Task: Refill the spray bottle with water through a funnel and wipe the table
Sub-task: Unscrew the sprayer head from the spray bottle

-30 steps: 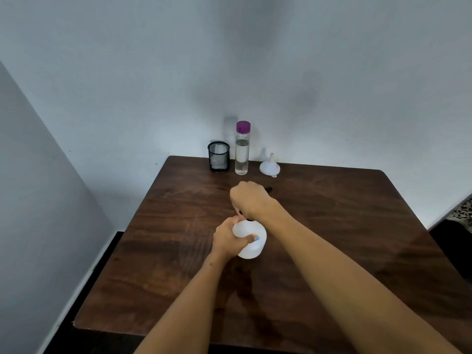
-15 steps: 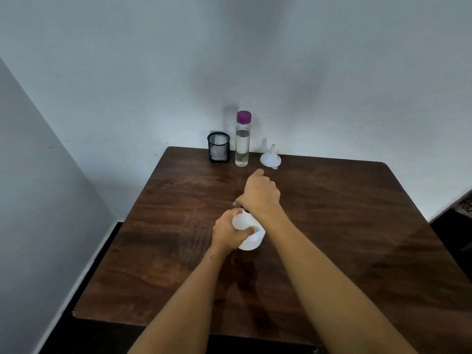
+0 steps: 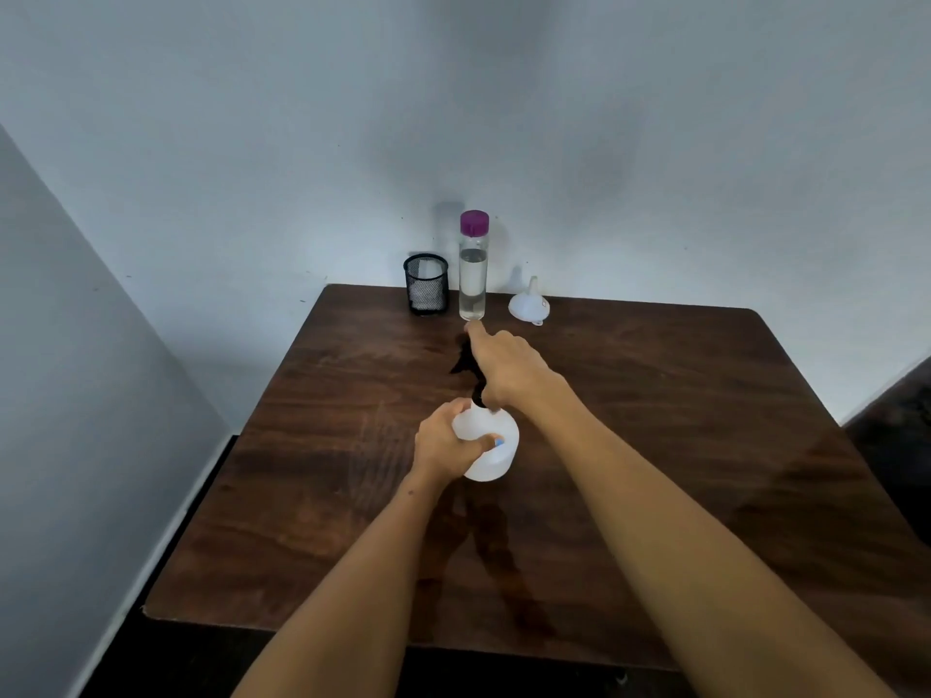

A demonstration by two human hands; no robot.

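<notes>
Spray bottle stands mid-surface, left hand wrapped round its body, fingers curled on it. Right hand sits above the neck, fingers closed on the black spray head, index finger pointing out toward the water bottle.

Risks, judged: head looks off or nearly off the neck; if a dip tube trails, pulling sideways could tip the bottle or drip on the wood. A loose left grip would let the light bottle lift with the head. Reaching back for the funnel with the head in hand could knock the tall capped water bottle beside the mesh cup.

Pose: both forearms stretched forward, right arm crossing above the left hand, wrist roughly level.
</notes>
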